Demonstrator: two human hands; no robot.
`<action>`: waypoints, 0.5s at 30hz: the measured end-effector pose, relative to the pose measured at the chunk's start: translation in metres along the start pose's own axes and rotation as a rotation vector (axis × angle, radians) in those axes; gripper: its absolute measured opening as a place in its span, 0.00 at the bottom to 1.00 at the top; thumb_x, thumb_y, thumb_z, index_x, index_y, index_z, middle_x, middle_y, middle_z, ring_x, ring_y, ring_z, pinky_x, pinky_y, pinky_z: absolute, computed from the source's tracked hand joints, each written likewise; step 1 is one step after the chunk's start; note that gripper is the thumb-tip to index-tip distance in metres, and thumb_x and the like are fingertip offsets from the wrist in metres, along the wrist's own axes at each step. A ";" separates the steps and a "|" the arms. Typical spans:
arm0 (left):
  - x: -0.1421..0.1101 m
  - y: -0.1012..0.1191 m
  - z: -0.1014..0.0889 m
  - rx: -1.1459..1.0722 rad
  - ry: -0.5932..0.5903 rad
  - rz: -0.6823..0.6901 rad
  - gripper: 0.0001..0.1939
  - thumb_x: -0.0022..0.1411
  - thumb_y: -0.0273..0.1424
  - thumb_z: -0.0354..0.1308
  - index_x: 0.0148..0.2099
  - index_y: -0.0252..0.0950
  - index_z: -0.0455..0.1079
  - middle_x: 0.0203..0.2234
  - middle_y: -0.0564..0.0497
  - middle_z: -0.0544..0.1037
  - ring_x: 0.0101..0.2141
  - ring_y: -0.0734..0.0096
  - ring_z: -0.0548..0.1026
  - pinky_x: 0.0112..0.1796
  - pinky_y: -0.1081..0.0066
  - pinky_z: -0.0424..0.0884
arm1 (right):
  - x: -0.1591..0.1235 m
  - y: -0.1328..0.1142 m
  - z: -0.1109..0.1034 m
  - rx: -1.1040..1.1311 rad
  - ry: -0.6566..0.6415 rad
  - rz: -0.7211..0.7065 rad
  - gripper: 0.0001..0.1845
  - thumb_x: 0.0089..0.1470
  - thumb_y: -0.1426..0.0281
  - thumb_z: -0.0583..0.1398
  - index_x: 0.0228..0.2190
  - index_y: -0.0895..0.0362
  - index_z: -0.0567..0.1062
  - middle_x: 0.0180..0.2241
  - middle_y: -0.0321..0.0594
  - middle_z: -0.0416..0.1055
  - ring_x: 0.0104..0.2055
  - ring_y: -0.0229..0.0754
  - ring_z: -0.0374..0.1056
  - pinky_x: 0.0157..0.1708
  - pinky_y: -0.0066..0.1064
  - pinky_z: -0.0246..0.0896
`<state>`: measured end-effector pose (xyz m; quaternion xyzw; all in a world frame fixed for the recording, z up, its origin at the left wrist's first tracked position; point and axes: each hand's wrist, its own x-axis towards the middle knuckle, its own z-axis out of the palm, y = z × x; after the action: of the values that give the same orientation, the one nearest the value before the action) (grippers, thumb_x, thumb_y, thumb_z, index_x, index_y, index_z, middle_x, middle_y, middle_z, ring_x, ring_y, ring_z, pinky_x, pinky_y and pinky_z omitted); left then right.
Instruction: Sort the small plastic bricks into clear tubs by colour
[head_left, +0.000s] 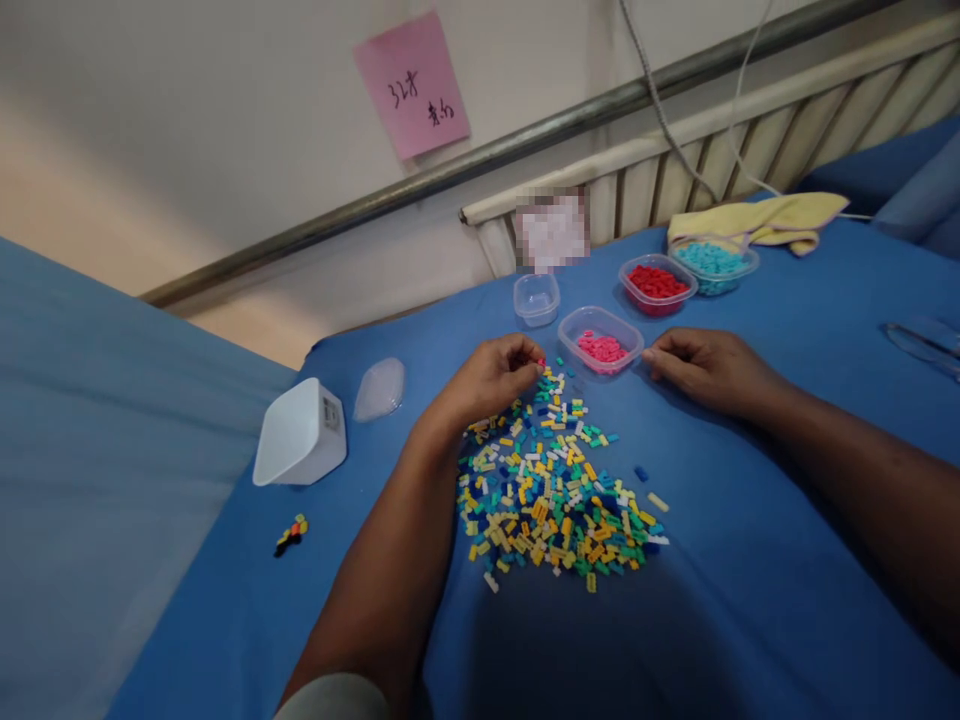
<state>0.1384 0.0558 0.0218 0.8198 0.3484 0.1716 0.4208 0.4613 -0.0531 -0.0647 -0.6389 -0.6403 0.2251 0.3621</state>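
Observation:
My left hand [491,382] is over the far end of a loose pile of small toy bricks [555,480] in yellow, green, blue, white and orange. Its thumb and forefinger pinch a tiny pink brick [541,362]. On the other side, my right hand [709,370] rests on the blue cloth, fingers curled, with thumb and forefinger closed at the rim of a clear plastic tub [571,350]. Several pink bricks [602,347] lie inside that tub, which stands between my two hands.
Behind stand a small clear tub [536,300], a tub of red bricks [657,283] and one of light blue bricks [711,260] beside a yellow cloth [780,218]. At left are a white box [300,435], a clear lid [380,389] and a few dark and orange pieces [292,535].

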 end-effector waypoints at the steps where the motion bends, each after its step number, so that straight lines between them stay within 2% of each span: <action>1: 0.005 0.003 0.004 -0.017 0.017 0.018 0.10 0.66 0.34 0.64 0.45 0.33 0.76 0.31 0.54 0.76 0.31 0.74 0.69 0.34 0.71 0.66 | 0.001 0.001 0.001 0.009 0.000 -0.011 0.28 0.67 0.42 0.60 0.31 0.50 0.81 0.30 0.41 0.82 0.30 0.46 0.74 0.34 0.38 0.65; 3: 0.020 0.011 0.013 -0.010 0.057 0.061 0.08 0.67 0.32 0.64 0.45 0.33 0.76 0.32 0.54 0.77 0.31 0.74 0.70 0.35 0.70 0.67 | 0.002 0.003 0.002 0.026 0.010 -0.031 0.27 0.68 0.42 0.60 0.31 0.49 0.80 0.29 0.40 0.81 0.29 0.46 0.73 0.33 0.38 0.64; 6: 0.046 0.026 0.026 0.122 0.105 0.130 0.06 0.68 0.28 0.62 0.46 0.34 0.78 0.36 0.51 0.82 0.34 0.72 0.74 0.39 0.68 0.70 | 0.003 0.004 0.002 0.036 0.024 -0.054 0.24 0.69 0.46 0.61 0.30 0.49 0.80 0.27 0.39 0.80 0.28 0.45 0.72 0.31 0.37 0.62; 9: 0.061 0.038 0.034 0.300 0.129 0.153 0.11 0.70 0.26 0.61 0.52 0.34 0.80 0.45 0.47 0.85 0.41 0.67 0.79 0.45 0.64 0.74 | 0.003 0.003 0.002 0.046 0.028 -0.076 0.23 0.69 0.48 0.61 0.30 0.50 0.80 0.27 0.39 0.81 0.28 0.44 0.72 0.31 0.36 0.63; 12: 0.053 0.040 0.033 0.432 0.178 0.150 0.14 0.74 0.29 0.60 0.57 0.36 0.80 0.51 0.44 0.86 0.48 0.60 0.82 0.53 0.59 0.77 | 0.003 0.003 0.004 0.073 0.044 -0.087 0.23 0.69 0.49 0.61 0.30 0.52 0.81 0.28 0.39 0.81 0.28 0.43 0.73 0.32 0.35 0.63; 15: 0.030 0.028 0.021 0.540 0.188 0.130 0.17 0.76 0.33 0.56 0.59 0.35 0.81 0.54 0.42 0.86 0.54 0.55 0.82 0.59 0.55 0.77 | 0.003 0.003 0.007 0.110 0.087 -0.095 0.22 0.69 0.50 0.61 0.31 0.52 0.80 0.27 0.38 0.81 0.28 0.43 0.72 0.31 0.35 0.63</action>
<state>0.1832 0.0536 0.0317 0.9032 0.3658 0.1745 0.1414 0.4585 -0.0486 -0.0704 -0.5960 -0.6402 0.2144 0.4347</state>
